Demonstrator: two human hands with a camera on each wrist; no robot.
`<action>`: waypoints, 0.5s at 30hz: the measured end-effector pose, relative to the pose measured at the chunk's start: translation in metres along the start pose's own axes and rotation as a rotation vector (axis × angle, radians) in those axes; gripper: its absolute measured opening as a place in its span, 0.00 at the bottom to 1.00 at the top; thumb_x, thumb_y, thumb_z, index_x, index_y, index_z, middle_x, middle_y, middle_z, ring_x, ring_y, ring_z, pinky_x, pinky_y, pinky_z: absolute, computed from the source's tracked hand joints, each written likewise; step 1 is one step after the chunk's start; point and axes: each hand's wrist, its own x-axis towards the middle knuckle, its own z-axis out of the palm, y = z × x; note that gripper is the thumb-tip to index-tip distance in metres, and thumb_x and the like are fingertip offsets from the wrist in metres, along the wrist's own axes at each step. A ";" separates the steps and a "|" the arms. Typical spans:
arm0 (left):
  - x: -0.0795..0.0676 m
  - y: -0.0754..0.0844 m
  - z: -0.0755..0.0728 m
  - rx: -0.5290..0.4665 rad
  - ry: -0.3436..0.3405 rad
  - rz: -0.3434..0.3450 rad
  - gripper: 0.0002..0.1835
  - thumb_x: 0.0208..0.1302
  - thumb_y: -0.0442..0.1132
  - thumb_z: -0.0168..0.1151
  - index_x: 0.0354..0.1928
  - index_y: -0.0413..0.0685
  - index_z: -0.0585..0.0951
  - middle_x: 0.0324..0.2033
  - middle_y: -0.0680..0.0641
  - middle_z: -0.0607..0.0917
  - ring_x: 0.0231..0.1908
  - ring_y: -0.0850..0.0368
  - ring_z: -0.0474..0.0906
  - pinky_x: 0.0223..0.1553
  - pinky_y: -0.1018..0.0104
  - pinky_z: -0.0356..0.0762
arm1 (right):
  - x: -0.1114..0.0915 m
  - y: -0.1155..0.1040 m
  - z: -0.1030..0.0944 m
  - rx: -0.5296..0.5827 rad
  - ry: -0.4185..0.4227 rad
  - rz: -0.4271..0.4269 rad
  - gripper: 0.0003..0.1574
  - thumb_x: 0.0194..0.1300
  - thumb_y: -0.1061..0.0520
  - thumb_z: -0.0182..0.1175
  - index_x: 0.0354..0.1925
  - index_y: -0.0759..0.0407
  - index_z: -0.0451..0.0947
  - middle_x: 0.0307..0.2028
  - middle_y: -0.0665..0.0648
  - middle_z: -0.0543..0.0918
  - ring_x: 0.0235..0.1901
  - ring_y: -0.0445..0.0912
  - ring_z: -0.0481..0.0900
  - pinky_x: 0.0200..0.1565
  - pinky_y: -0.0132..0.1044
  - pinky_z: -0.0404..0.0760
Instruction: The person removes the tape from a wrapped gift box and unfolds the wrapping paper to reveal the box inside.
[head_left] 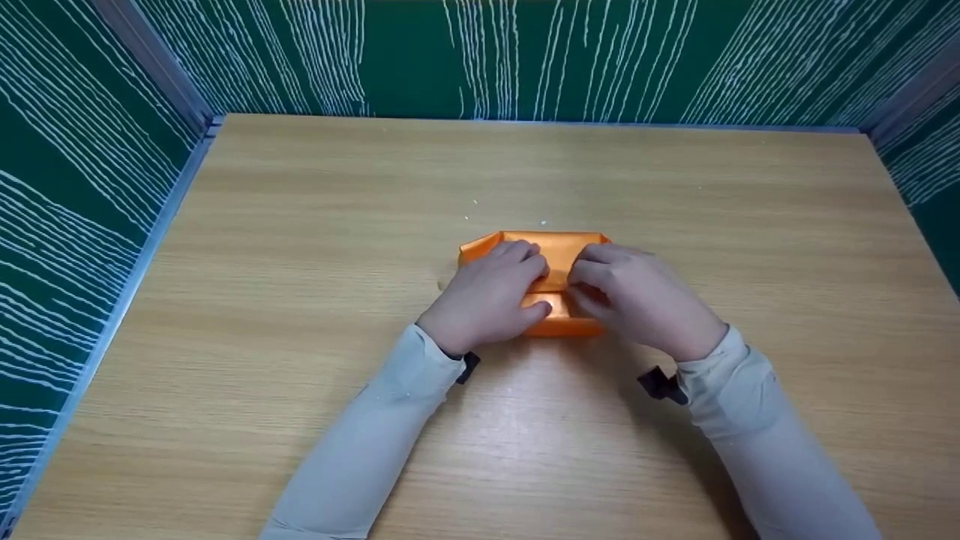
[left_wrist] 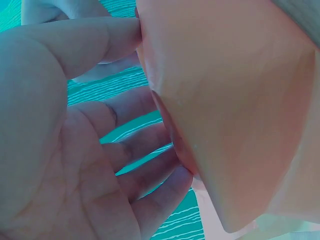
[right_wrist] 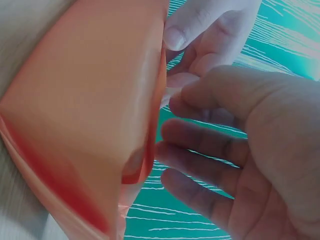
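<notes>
An orange paper-wrapped package [head_left: 561,253] lies on the table, its wrap folded over the top with a seam across it and flaps angled at the ends. My left hand [head_left: 487,296] rests on its left part, fingers stretched over the top and thumb near the seam. Over the right part, my right hand [head_left: 637,296] brings thumb and forefinger together. Between those fingertips shows a small pale strip [right_wrist: 173,91], which looks like clear tape. The other fingers of that hand stay loosely bent beside the wrap. Both hands cover much of the seam.
The package sits near the middle of a wooden table [head_left: 300,225]. Several tiny white bits lie just behind it. Green panels [head_left: 405,60] with white wavy lines stand along the back and sides, edged by a blue-grey frame [head_left: 161,60].
</notes>
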 end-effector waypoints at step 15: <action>0.000 -0.001 0.000 0.007 0.004 0.009 0.17 0.71 0.51 0.60 0.52 0.47 0.79 0.49 0.49 0.75 0.53 0.53 0.69 0.52 0.62 0.73 | -0.002 0.001 -0.004 0.024 -0.040 0.006 0.06 0.66 0.57 0.70 0.40 0.56 0.83 0.32 0.52 0.81 0.30 0.48 0.75 0.38 0.40 0.77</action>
